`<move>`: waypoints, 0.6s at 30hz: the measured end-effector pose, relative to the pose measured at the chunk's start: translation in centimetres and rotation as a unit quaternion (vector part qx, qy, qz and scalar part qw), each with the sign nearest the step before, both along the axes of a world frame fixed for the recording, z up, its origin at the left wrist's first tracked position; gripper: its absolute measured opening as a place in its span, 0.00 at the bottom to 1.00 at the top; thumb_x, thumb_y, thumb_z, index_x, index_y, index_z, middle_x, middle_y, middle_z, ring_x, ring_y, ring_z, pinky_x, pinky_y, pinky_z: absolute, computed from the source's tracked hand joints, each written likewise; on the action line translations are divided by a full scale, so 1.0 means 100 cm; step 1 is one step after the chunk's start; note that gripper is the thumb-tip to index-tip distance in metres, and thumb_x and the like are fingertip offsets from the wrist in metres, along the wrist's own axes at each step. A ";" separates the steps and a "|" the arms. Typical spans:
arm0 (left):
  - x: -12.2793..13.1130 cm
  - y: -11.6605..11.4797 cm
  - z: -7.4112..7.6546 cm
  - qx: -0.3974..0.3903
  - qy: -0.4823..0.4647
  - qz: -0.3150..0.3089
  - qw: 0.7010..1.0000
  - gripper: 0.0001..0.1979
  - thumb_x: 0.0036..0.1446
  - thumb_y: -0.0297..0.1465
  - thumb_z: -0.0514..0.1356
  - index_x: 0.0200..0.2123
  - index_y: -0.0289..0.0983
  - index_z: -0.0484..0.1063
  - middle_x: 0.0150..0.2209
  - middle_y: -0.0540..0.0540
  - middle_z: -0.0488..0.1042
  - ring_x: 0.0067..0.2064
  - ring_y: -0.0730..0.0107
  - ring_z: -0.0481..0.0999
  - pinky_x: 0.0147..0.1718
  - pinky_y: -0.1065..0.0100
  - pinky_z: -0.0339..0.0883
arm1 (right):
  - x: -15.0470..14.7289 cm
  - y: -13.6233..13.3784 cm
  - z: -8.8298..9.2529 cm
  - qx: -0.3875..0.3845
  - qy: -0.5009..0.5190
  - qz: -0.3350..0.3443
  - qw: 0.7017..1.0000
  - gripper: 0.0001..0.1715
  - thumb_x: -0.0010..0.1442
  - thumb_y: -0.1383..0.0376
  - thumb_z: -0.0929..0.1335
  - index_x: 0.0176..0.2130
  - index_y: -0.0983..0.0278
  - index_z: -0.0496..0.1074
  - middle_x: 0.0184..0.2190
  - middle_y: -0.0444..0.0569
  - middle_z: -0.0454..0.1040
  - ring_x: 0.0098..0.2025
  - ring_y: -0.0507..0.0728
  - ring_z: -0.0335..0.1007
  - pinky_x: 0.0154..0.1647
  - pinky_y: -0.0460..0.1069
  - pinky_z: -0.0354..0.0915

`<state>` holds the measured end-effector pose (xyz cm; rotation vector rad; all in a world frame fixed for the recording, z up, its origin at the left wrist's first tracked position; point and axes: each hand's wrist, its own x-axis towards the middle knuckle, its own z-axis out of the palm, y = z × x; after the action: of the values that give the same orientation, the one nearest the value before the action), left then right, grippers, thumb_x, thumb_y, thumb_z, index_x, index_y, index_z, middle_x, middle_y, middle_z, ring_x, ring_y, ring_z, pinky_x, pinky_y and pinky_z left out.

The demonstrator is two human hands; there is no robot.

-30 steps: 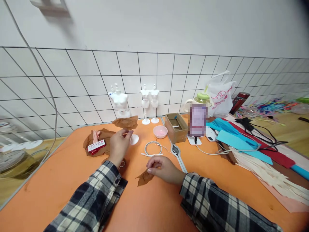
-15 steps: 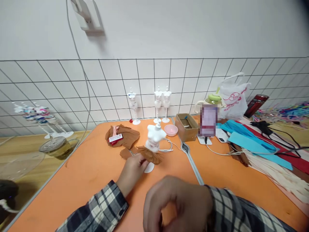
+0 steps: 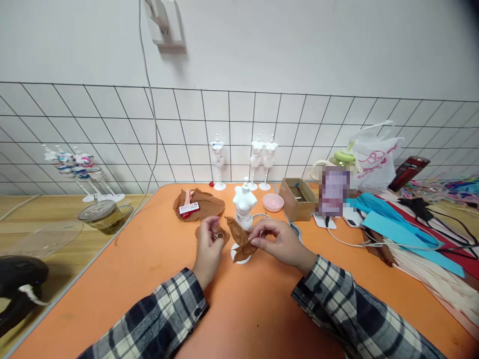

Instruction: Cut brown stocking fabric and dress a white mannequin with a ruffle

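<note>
In the centre of the frame, our right hand [image 3: 279, 243] pinches a brown cloth [image 3: 238, 238] between thumb and fingertips, seemingly to keep it wrapped around the stand of a small white mannequin [image 3: 244, 202] on the orange table [image 3: 157, 264], while our left hand [image 3: 208, 245] curls its fingers together on a small ring [image 3: 220, 235] just beside it.

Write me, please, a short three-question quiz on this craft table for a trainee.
1. True or false: the white mannequin nearest the hands wears a blue dress.
2. What does the right hand pinch in its fingers? A a pencil; B brown fabric; C a spoon.
3. Which hand is nearer the red-and-white packet?
Key: 1 false; 2 B; 3 the left hand.
</note>
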<state>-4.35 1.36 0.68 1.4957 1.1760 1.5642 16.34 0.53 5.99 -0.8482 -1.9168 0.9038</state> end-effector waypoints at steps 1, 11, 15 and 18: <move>-0.002 0.000 0.007 0.032 -0.037 0.028 0.998 0.22 0.52 0.26 0.56 0.52 0.41 0.62 0.46 0.45 0.67 0.48 0.63 0.68 0.48 0.62 0.64 | 0.000 0.000 0.001 -0.003 -0.004 0.000 1.000 0.03 0.57 0.65 0.71 0.32 0.64 0.74 0.33 0.48 0.76 0.35 0.54 0.71 0.37 0.49 0.65; 0.011 0.010 0.081 0.013 0.254 -0.250 0.934 0.20 0.61 0.41 0.58 0.52 0.38 0.63 0.47 0.43 0.69 0.48 0.57 0.68 0.49 0.58 0.63 | 0.008 0.002 0.010 0.014 -0.028 -0.003 1.000 0.05 0.57 0.64 0.71 0.32 0.64 0.73 0.27 0.45 0.72 0.29 0.51 0.65 0.31 0.47 0.62; 0.007 0.016 0.072 0.010 0.271 -0.244 0.931 0.20 0.61 0.38 0.58 0.53 0.38 0.59 0.43 0.44 0.67 0.45 0.61 0.67 0.46 0.59 0.65 | 0.011 -0.001 0.013 0.012 0.031 0.003 0.999 0.06 0.57 0.63 0.70 0.31 0.64 0.72 0.27 0.45 0.71 0.27 0.51 0.63 0.29 0.46 0.60; 0.007 0.016 0.071 0.020 0.286 -0.242 0.927 0.26 0.53 0.30 0.62 0.53 0.39 0.57 0.45 0.44 0.65 0.48 0.58 0.65 0.50 0.54 0.63 | 0.008 0.001 0.009 0.011 0.065 -0.044 0.997 0.07 0.56 0.62 0.71 0.32 0.64 0.72 0.27 0.45 0.71 0.27 0.51 0.61 0.27 0.46 0.58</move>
<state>-3.70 2.97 7.75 2.1561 0.9550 0.8437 17.18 0.60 6.92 -0.8335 -1.7615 0.8633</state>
